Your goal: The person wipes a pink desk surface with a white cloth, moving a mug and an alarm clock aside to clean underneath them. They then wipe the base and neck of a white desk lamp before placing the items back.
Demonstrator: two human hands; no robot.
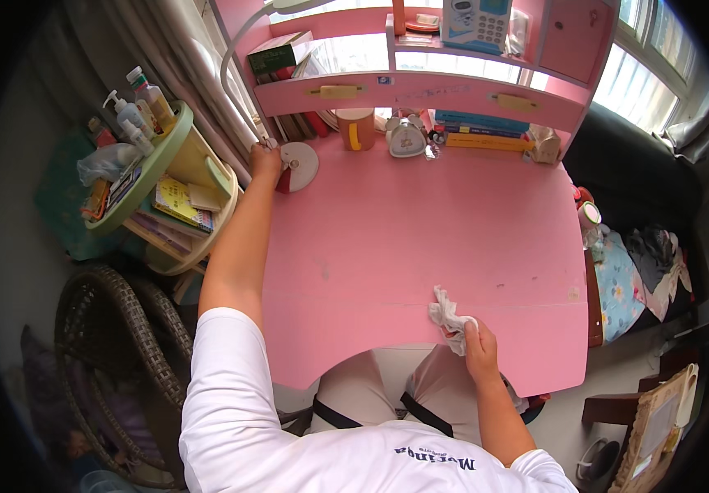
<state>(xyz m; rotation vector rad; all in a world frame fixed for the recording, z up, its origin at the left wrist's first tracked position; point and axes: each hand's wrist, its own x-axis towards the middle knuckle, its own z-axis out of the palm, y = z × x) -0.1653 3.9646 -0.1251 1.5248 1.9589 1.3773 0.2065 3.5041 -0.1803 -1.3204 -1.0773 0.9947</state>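
Observation:
My left hand is at the far left of the pink desk, its fingers closed around the lower neck of a desk lamp. The lamp's round white base lies just to the right of that hand. A dark red patch shows at the base's near left edge; what it is I cannot tell. Close to the desk's curved front edge, my right hand grips a crumpled white cloth or wipe. Part of the cloth hangs past the fingers over the desktop.
Along the back stand a brown mug, a white alarm clock and stacked books under a pink shelf unit. A green-topped cart with bottles is left, above a wicker chair. A wooden frame leans at lower right.

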